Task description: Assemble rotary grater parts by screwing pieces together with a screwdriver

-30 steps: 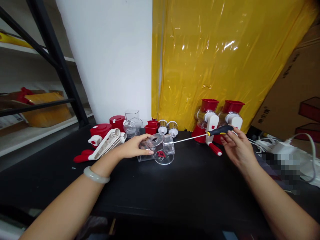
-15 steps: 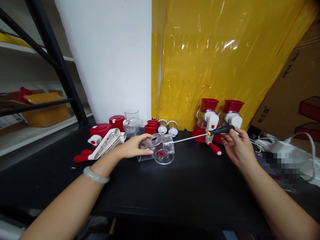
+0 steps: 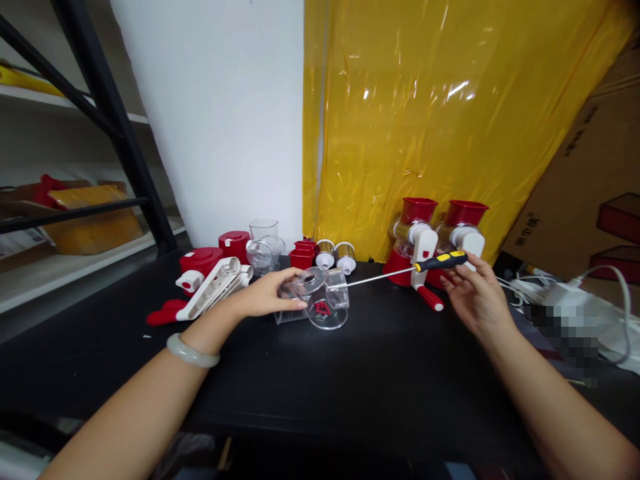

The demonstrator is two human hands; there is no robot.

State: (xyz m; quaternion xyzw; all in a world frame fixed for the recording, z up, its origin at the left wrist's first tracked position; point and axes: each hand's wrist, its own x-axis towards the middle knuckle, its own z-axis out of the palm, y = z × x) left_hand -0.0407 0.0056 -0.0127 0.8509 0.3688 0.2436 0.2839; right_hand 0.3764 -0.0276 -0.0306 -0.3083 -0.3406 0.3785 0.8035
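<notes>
My left hand (image 3: 267, 294) grips a clear plastic housing (image 3: 320, 299) lying on its side on the black table (image 3: 350, 387); a red logo shows on its round flange. A screwdriver (image 3: 400, 270) with a black and yellow handle is pinched in the fingertips of my right hand (image 3: 475, 293). Its long thin shaft points left, and the tip reaches the clear housing's right side. A pale bangle sits on my left wrist.
Two assembled red and white rotary graters (image 3: 435, 243) stand against the yellow plastic sheet. Loose red, white and clear parts (image 3: 230, 263) and two metal drums (image 3: 335, 253) lie at the back left. White cables (image 3: 570, 293) and cardboard boxes are on the right, black shelving on the left.
The screwdriver handle has turned slightly between my right fingers, showing more yellow. My left hand and the clear housing have stayed in place.
</notes>
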